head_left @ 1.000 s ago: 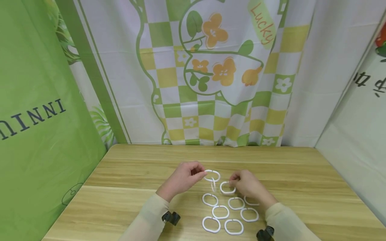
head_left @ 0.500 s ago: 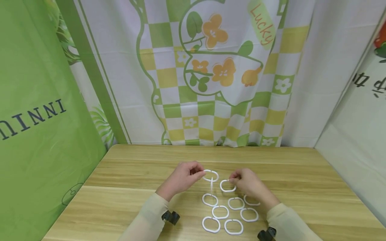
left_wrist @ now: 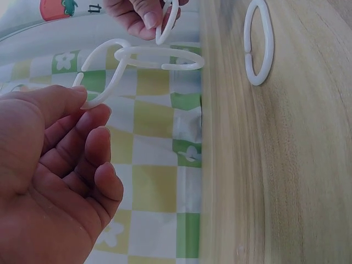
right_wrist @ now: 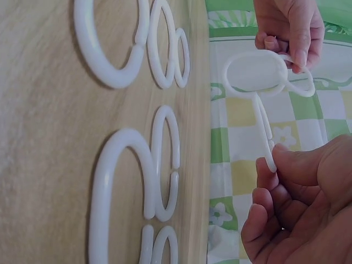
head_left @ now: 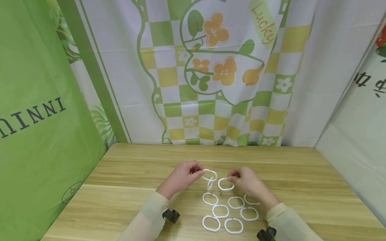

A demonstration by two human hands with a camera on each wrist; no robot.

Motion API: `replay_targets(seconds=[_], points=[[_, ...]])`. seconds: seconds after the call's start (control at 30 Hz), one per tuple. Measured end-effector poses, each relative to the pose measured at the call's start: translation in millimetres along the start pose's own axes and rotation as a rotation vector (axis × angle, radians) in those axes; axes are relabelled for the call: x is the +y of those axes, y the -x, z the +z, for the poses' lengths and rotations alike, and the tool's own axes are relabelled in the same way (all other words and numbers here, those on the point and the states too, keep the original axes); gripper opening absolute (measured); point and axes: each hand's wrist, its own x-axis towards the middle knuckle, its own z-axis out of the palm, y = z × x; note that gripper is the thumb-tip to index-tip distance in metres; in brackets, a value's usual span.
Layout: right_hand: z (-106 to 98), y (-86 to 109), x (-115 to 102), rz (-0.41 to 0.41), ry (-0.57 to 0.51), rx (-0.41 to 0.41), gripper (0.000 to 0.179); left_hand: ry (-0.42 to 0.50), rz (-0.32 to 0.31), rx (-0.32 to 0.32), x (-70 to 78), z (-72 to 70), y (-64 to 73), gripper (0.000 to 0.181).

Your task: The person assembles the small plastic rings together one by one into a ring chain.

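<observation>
Above the table my left hand (head_left: 182,177) pinches a white oval shower curtain ring (left_wrist: 116,78) with a small gap in it. Through that ring hangs a second white ring (left_wrist: 147,50), linked to it and tilted. To the right, thumb and fingers of my right hand (head_left: 247,183) pinch another ring (head_left: 225,190), its lower curve facing down. In the head view this ring stands apart from the linked pair; in the right wrist view it lies across the hanging ring (right_wrist: 227,77), and I cannot tell whether they touch.
Several more white rings lie flat on the wooden table (head_left: 135,201) in front of the hands, among them one ring (head_left: 228,211) in the middle and one ring (head_left: 252,203) partly behind the right forearm. Patterned curtains (head_left: 223,120) stand behind the table.
The ring in my left hand has shifted slightly left, and the one hanging from it has swung and tilted. My right hand has moved a little up and left with its ring.
</observation>
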Motion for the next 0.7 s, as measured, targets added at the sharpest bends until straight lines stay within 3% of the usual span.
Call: replay_targets(seconds=[0.47,0.7], points=[[-2,3.2,-11,-0.001,-0.021,-0.001,0.005,-0.012,0.033,-0.026,-1.5,6.8,-1.4,0.008],[-2,5.0,-14,-0.029,-0.03,0.002,0.005,-0.038,0.008,-0.04,0.2,9.1,0.7,0.009]])
